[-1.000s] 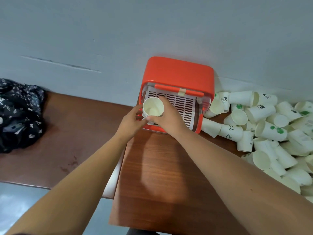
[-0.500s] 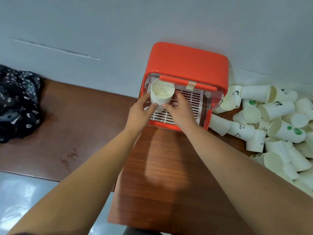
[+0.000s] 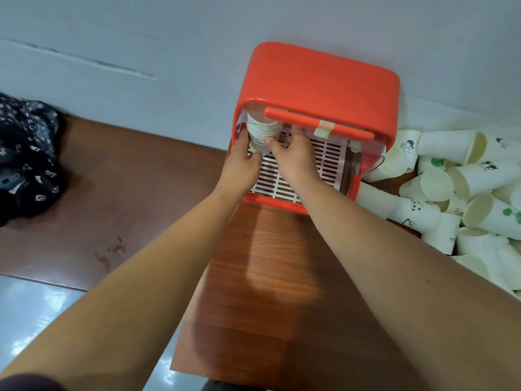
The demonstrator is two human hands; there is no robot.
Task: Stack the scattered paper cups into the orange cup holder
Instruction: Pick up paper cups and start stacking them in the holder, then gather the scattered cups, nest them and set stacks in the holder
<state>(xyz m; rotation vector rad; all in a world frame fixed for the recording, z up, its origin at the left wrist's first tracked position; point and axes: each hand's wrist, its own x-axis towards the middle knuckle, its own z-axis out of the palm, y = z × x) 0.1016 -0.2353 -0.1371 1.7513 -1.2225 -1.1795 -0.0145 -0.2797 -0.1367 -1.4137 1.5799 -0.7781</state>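
A stack of paper cups (image 3: 263,130) stands upright in the far-left corner of the orange cup holder (image 3: 318,80), with its ribbed rims showing just under the holder's roof and its base on the white slatted tray (image 3: 324,162) that floors the holder. The left hand (image 3: 242,166) grasps the stack from its left side, fingers (image 3: 242,140) curled up along the cups and thumb tucked near the base. The right hand (image 3: 294,158) comes in from the right with its thumb touching the stack's right side. Its other fingers reach further in under the orange handle bar (image 3: 318,126) and are blurred, so I cannot tell whether they curl round the cups or lie straight. A strip of tape (image 3: 324,130) is wrapped over the bar near its middle. The holder sits at the far end of a reddish wooden surface (image 3: 270,277), backed against a pale grey wall (image 3: 141,38). Just right of the holder, loose paper cups (image 3: 465,179) lie in a heap, most on their sides, some printed with panda faces or green spots, the nearest touching the holder's right wall. To the left a darker brown surface (image 3: 127,179) adjoins the wooden one, and a dark patterned cloth (image 3: 25,153) lies bunched at its far-left end. A glossy grey floor (image 3: 33,314) shows at the near left.
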